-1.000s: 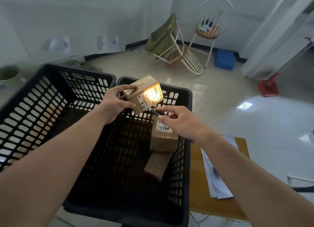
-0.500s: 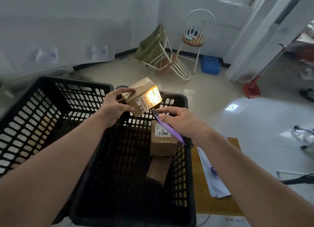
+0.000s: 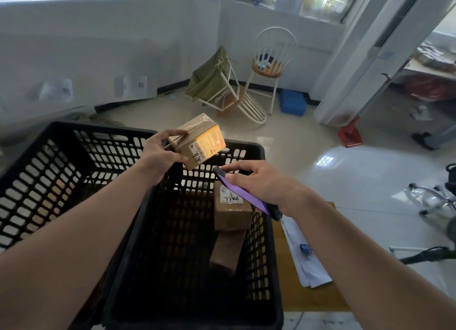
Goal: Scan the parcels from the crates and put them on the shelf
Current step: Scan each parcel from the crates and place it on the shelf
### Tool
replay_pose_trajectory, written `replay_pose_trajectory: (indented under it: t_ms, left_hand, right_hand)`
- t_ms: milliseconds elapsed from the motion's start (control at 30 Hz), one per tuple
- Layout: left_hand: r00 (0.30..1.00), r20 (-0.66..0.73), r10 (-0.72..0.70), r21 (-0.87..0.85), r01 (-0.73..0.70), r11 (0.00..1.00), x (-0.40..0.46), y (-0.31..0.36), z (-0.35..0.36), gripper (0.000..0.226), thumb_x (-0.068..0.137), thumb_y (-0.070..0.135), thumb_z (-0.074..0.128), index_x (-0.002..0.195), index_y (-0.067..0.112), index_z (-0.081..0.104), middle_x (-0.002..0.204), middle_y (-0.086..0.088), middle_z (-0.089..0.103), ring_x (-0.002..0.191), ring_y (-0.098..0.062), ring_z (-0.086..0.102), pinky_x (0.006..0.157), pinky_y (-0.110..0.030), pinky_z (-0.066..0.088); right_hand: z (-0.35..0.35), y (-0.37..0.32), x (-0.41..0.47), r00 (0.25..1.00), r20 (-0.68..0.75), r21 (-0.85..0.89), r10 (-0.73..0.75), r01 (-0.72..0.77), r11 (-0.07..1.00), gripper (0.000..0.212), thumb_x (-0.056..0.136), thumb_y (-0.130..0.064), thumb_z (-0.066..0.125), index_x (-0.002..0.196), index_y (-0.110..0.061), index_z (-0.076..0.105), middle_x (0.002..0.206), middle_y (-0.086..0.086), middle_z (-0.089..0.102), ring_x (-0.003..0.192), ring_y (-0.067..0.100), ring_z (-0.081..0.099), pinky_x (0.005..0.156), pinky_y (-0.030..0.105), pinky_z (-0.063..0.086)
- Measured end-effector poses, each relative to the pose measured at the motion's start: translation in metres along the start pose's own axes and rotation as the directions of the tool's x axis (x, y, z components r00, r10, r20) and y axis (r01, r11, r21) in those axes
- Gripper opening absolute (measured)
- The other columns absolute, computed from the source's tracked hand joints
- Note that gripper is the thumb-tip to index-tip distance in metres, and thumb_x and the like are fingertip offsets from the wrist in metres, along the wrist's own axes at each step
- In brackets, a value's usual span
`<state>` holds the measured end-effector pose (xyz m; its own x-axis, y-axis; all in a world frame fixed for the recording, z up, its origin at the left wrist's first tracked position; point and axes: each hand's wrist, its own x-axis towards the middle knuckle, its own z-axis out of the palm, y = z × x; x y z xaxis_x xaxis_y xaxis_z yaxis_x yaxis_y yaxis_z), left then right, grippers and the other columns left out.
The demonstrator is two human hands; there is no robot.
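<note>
My left hand grips a small cardboard parcel above the far rim of the right black crate. The parcel's label faces right and glows orange in a light. My right hand holds a dark scanner with a purple screen, its tip just below the parcel's label. Inside the right crate a parcel marked "98LL" stands against the right wall, with a darker parcel lying below it. The left black crate sits alongside, its inside mostly hidden by my left arm.
A wooden table under the crates carries white papers with a blue clip. Beyond on the tiled floor are a tipped chair with green cloth, a white stool chair, a blue box and a red dustpan.
The view has tilted up, showing more of the room. The scanner's purple screen has come into view in my right hand. The parcel stays held over the crate with the light on its label.
</note>
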<state>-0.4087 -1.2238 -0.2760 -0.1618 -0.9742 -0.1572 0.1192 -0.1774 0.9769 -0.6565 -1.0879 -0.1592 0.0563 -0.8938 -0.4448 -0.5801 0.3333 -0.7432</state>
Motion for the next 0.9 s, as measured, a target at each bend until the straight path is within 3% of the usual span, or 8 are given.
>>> replay_pose_trajectory:
  t_ms: [67, 200, 400, 600, 700, 833, 900]
  left_hand:
    - [1.000, -0.002, 0.001, 0.003, -0.001, 1.000, -0.002, 0.000, 0.001, 0.071, 0.069, -0.023, 0.080, 0.111, 0.034, 0.081, 0.140, -0.011, 0.056, 0.119, -0.032, 0.070, 0.088, -0.035, 0.064]
    - [1.000, -0.017, 0.017, 0.017, -0.017, 1.000, -0.004, 0.000, 0.001, 0.072, 0.067, -0.023, 0.082, 0.111, 0.034, 0.081, 0.138, -0.010, 0.056, 0.118, -0.031, 0.069, 0.086, -0.033, 0.064]
    - [0.999, -0.032, 0.007, 0.046, -0.005, 0.999, -0.005, 0.000, -0.002, 0.073, 0.067, -0.022, 0.082, 0.110, 0.037, 0.080, 0.138, -0.007, 0.056, 0.121, -0.031, 0.066, 0.085, -0.032, 0.064]
    - [0.998, -0.052, -0.016, 0.062, 0.019, 0.998, -0.009, 0.001, -0.005, 0.075, 0.067, -0.023, 0.081, 0.111, 0.038, 0.079, 0.136, -0.011, 0.060, 0.117, -0.031, 0.070, 0.088, -0.037, 0.065]
    - [0.998, -0.050, -0.034, 0.066, 0.038, 0.997, -0.012, 0.005, -0.005, 0.074, 0.069, -0.022, 0.081, 0.111, 0.039, 0.079, 0.136, -0.010, 0.061, 0.117, -0.032, 0.070, 0.089, -0.039, 0.065]
    - [0.998, -0.051, -0.035, 0.050, 0.037, 0.998, -0.017, 0.011, -0.001, 0.073, 0.069, -0.024, 0.080, 0.111, 0.036, 0.079, 0.134, -0.012, 0.062, 0.116, -0.031, 0.071, 0.090, -0.042, 0.065]
    - [0.999, -0.035, -0.036, 0.016, 0.036, 0.999, -0.020, 0.017, 0.001, 0.071, 0.070, -0.021, 0.082, 0.117, 0.031, 0.077, 0.132, -0.014, 0.062, 0.117, -0.031, 0.071, 0.089, -0.043, 0.065]
  right_hand:
    - [-0.001, -0.002, -0.004, 1.000, 0.002, 0.002, -0.008, 0.008, 1.000, 0.019, 0.102, -0.049, 0.067, 0.120, -0.053, 0.073, 0.119, -0.001, 0.069, 0.103, 0.021, 0.069, 0.088, 0.036, 0.058]
    - [-0.001, -0.007, -0.010, 0.999, 0.011, 0.000, -0.030, 0.030, 1.000, 0.017, 0.102, -0.048, 0.068, 0.116, -0.054, 0.074, 0.109, 0.000, 0.071, 0.092, 0.018, 0.070, 0.077, 0.031, 0.056]
    - [0.005, -0.011, -0.014, 0.998, 0.017, 0.005, -0.057, 0.057, 0.998, 0.017, 0.102, -0.047, 0.068, 0.116, -0.054, 0.075, 0.105, -0.003, 0.069, 0.090, 0.016, 0.066, 0.072, 0.025, 0.050]
    - [0.005, -0.011, -0.014, 0.998, 0.014, 0.043, -0.068, 0.068, 0.997, 0.018, 0.102, -0.042, 0.070, 0.117, -0.052, 0.075, 0.084, -0.006, 0.077, 0.076, 0.027, 0.061, 0.070, 0.035, 0.056]
    - [0.005, -0.012, -0.015, 0.998, 0.002, 0.038, -0.058, 0.058, 0.998, 0.019, 0.103, -0.042, 0.069, 0.117, -0.053, 0.074, 0.093, -0.003, 0.078, 0.080, 0.025, 0.065, 0.072, 0.036, 0.058]
    - [0.007, -0.012, -0.016, 0.998, -0.021, 0.036, -0.060, 0.061, 0.997, 0.018, 0.102, -0.042, 0.070, 0.116, -0.052, 0.075, 0.100, 0.002, 0.078, 0.084, 0.032, 0.070, 0.079, 0.048, 0.063]
    - [0.008, -0.011, -0.015, 0.995, -0.059, 0.036, -0.084, 0.087, 0.996, 0.019, 0.102, -0.042, 0.069, 0.119, -0.051, 0.074, 0.104, 0.002, 0.076, 0.089, 0.028, 0.073, 0.078, 0.039, 0.063]
